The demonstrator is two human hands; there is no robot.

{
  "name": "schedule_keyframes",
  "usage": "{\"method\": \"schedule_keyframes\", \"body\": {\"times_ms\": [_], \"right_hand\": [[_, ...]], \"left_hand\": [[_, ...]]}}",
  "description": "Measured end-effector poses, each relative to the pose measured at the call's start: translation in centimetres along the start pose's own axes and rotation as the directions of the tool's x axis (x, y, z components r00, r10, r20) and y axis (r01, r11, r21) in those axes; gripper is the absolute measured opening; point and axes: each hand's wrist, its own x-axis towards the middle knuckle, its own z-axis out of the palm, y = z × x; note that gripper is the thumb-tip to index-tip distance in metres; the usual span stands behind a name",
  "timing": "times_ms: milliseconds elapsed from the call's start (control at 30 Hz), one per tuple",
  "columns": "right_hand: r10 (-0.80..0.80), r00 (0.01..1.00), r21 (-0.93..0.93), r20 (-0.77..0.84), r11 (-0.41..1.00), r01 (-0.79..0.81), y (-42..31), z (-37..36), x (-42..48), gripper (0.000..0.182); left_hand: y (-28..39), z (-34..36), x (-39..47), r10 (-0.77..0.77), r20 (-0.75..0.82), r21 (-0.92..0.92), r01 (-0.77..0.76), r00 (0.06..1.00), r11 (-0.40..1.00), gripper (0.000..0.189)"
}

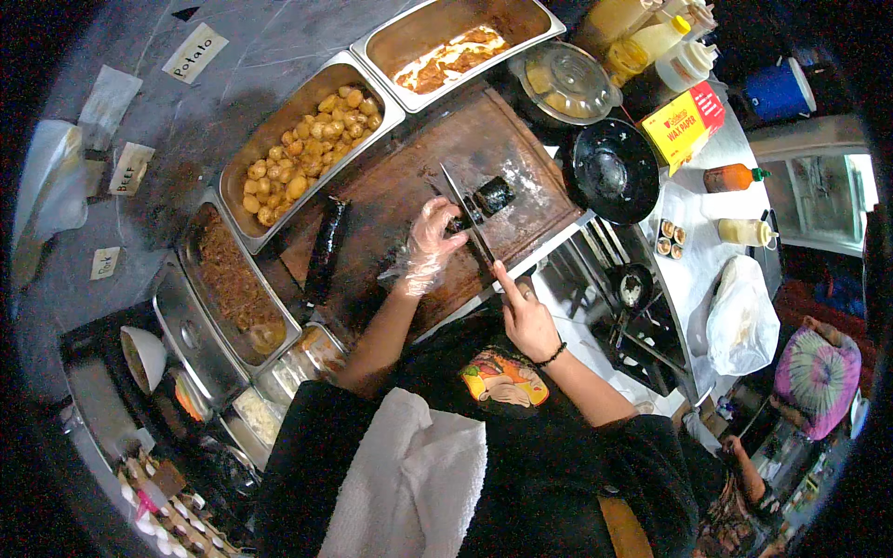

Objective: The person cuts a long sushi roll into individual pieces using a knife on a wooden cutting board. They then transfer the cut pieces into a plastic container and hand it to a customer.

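Observation:
On the dark wooden cutting board (391, 167), my left hand (434, 240), in a clear plastic glove, holds a piece of seaweed-wrapped roll (457, 224) against the knife. My right hand (530, 321), bare with a beaded bracelet at the wrist, grips the handle of a kitchen knife (460, 192), forefinger along it. The blade points away and to the left. Just right of the blade lies a short length of dark seaweed roll (494, 194). A longer uncut seaweed roll (326, 247) lies at the board's left side.
Steel pans of potatoes (314, 150), shredded meat (234, 275) and saucy food (453, 59) line the board's far and left sides. A black wok (614, 171), a lidded pot (564, 80), squeeze bottles (649, 42) and a wax paper box (680, 129) stand right. Two other people are at the right.

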Motion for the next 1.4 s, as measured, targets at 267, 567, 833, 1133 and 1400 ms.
{"method": "schedule_keyframes", "body": {"times_ms": [267,567,833,1133,1400], "right_hand": [[-0.026,0.998,0.004,-0.054,1.0,0.026,-0.4,1.3,4.7,0.076],[-0.097,0.992,0.029,-0.081,0.995,0.1,1.5,1.4,2.2,0.079],[-0.027,0.999,-0.042,0.018,0.999,0.028,0.5,-0.2,1.6,0.079],[0.025,0.999,-0.047,0.036,0.999,-0.023,0.3,0.4,3.0,0.08],[0.057,0.981,0.047,0.184,0.997,-0.067,2.5,-4.7,-4.8,0.071]], "left_hand": [[0.7,-0.4,0.5,0.006,0.025,0.061,-0.007,1.0,0.998,0.039],[0.5,-0.2,0.6,0.013,0.053,0.043,-0.015,0.999,0.999,0.037],[0.6,-0.4,0.4,-0.036,0.065,0.057,0.032,0.997,0.998,0.038],[0.8,-0.1,0.6,0.065,0.022,0.071,-0.067,0.998,0.995,0.038],[0.3,0.1,1.0,-0.136,-0.143,-0.304,0.087,0.98,0.949,0.04]]}}
